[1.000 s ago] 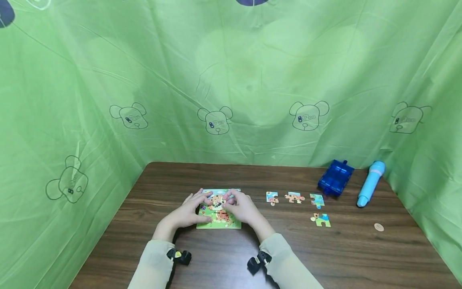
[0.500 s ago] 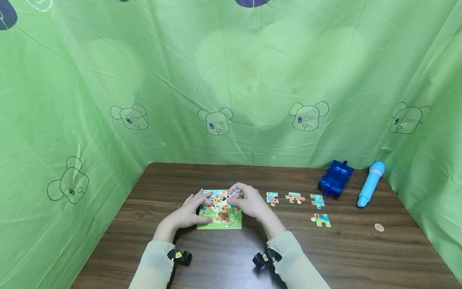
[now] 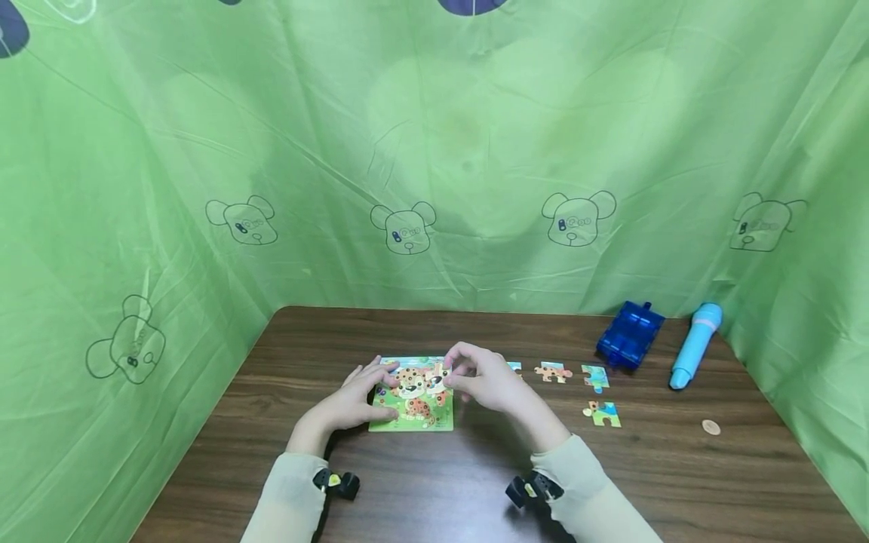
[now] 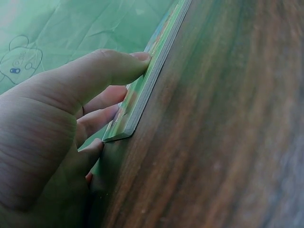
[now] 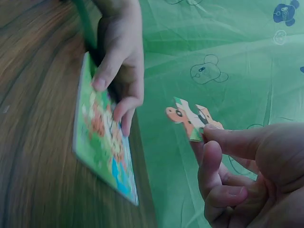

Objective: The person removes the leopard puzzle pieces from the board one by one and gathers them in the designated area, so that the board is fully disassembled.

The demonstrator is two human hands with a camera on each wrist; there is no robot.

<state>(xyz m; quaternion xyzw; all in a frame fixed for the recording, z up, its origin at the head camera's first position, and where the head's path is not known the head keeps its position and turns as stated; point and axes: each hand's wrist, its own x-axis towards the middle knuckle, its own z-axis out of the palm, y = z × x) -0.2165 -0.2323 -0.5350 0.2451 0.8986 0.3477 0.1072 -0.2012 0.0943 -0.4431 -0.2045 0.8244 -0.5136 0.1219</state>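
A picture puzzle board (image 3: 434, 419) with a spotted cartoon animal lies flat at the middle of the table. My left hand (image 3: 351, 397) rests on its left side, thumb and fingers spread over the surface. In the left wrist view the thumb (image 4: 126, 66) presses on the board's face near one edge. My right hand (image 3: 485, 381) pinches a jigsaw piece (image 5: 190, 118) between thumb and fingers. That piece, printed with part of an animal face, is held up over the board's right edge in the head view.
Right of the board lie several loose jigsaw pieces (image 3: 553, 372), one partly hidden behind my right hand. Farther right are a blue see-through plastic case (image 3: 631, 335), a light-blue microphone-shaped object (image 3: 697, 345) and a small round disc (image 3: 710, 427). A green curtain (image 3: 468, 249) encloses the table.
My right hand has moved rightward across the board, carrying the jigsaw piece from near its middle to its right edge. More of the board's picture shows. The left hand has stayed put.
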